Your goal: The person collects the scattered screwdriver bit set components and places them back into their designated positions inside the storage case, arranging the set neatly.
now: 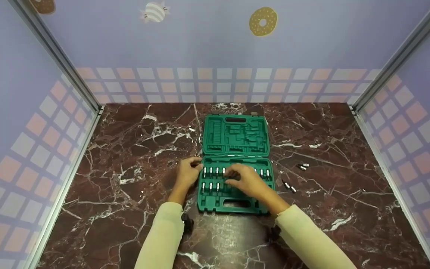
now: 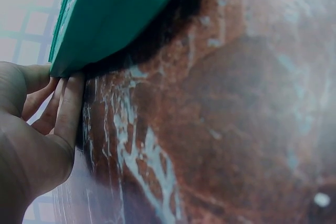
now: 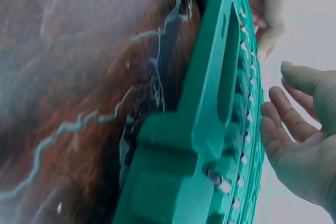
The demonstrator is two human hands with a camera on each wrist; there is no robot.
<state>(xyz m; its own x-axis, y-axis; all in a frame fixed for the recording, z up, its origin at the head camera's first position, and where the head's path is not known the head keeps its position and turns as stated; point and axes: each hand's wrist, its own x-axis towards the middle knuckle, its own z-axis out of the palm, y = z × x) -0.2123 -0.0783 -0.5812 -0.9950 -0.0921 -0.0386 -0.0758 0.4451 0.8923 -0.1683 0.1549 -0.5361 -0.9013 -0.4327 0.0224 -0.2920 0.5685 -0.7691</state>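
Observation:
A green plastic bit socket case [image 1: 209, 203] lies open on the marble-patterned table, its lid [image 1: 237, 119] folded back away from me. Silver bit sockets [image 1: 211, 187] stand in two rows in the lower half; part of the rows is hidden under my right hand. My left hand [image 1: 188, 175] pinches the case's left edge, thumb at the rim and fingers against its side in the left wrist view. Over the middle of the upper row hovers my right hand [image 1: 250, 181]. The right wrist view shows its thumb and fingers spread apart with nothing between them.
To the right of the case lie two pairs of loose bit sockets, a farther pair [image 1: 303, 167] and a nearer pair [image 1: 289, 186]. Patterned walls [image 1: 222, 86] with metal corner rails enclose the table at the back and both sides.

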